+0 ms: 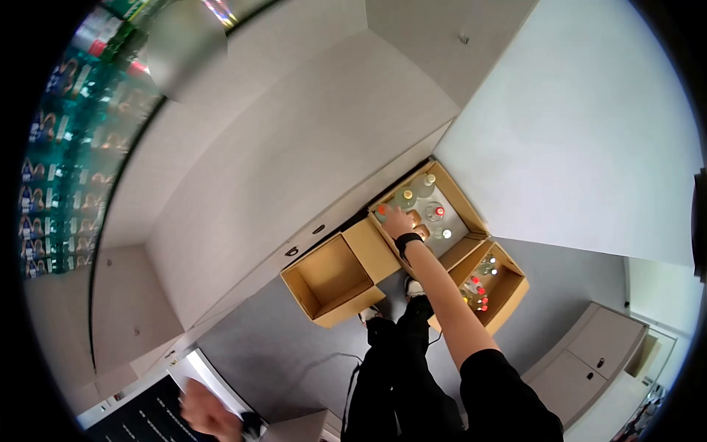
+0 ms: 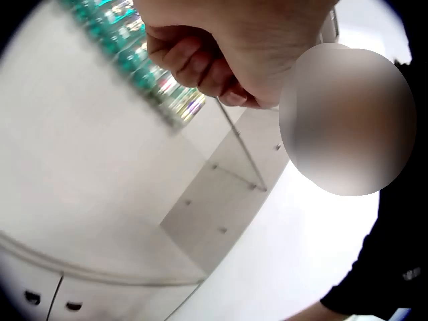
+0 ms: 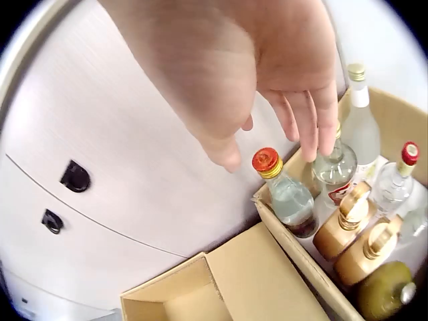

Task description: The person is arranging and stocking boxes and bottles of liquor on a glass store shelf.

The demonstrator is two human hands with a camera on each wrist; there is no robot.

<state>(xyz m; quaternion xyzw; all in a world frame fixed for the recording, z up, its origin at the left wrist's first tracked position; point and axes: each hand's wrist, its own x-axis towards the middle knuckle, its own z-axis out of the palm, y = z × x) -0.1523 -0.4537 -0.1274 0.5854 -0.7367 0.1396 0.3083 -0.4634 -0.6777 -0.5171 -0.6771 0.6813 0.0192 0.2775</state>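
Observation:
My right hand (image 1: pixel 398 222) reaches down over a cardboard box (image 1: pixel 462 193) of bottles. In the right wrist view its fingers hang fairly straight and spread from the thumb, with nothing between them. Just below the thumb stands a clear glass bottle (image 3: pixel 292 200) with an orange-red cap. Behind the fingertips is another clear bottle (image 3: pixel 336 170), its top partly hidden. Two brown bottles with gold tops (image 3: pixel 354 212) and a red-capped clear bottle (image 3: pixel 393 184) stand beside them. My left hand (image 2: pixel 221 50) is away from the boxes, fingers curled into the palm, holding nothing visible.
An open cardboard box (image 1: pixel 324 276) with a raised flap sits left of the bottle box. Another carton (image 1: pixel 508 295) holds several capped bottles at the right. Pale cabinets (image 1: pixel 294 147) rise behind, and shelved green bottles (image 1: pixel 70 169) show at upper left. My feet stand close to the boxes.

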